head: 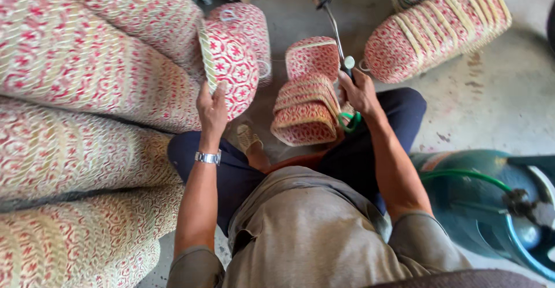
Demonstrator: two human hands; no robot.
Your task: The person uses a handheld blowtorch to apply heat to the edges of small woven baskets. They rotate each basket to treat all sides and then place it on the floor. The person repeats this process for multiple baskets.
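- Above the lap, beside the small stack of woven baskets, we see the left hand raised, forearm upright, wristwatch at the wrist.
- Its grip is closed around the lower rim of a red-and-white woven basket, held tilted just left of the stack.
- Just right of the stack, the right hand is wrapped tight on a gas torch, whose wand points up and away.
- A green hose loops below that hand.

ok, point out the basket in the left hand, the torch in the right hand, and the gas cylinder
woven basket (231, 62): head view, on its red-star patterned side.
torch (334, 28): head view, on the metal tube above the right hand.
gas cylinder (462, 195): head view, on its green body, lower right.
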